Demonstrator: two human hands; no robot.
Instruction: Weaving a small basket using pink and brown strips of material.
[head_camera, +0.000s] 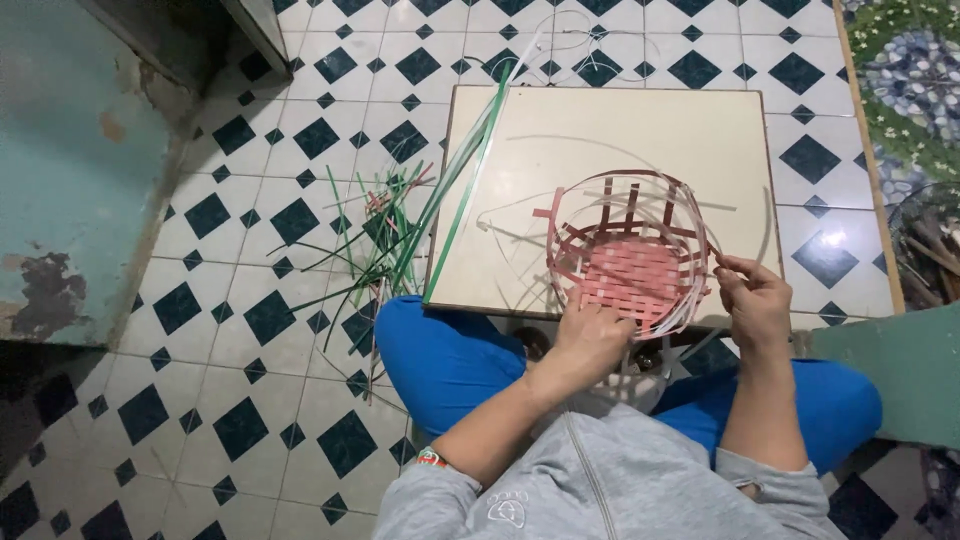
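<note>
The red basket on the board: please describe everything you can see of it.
The red basket is half-woven from flat, plastic-looking red strips. Its base is a tight checker weave; loose uprights rise around it, bound by a few pale rings. It sits upright on the cream board, near its front edge. The left hand presses its near side; the right hand pinches a rim strip.

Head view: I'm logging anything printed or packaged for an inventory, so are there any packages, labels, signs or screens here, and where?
No packages, signs or screens show.
Small emblem: on the grey sweatshirt's left shoulder, bottom centre; a pale outline mark, too small to make out.
Wristband: on the left wrist; a narrow band of red, green and white.
</note>
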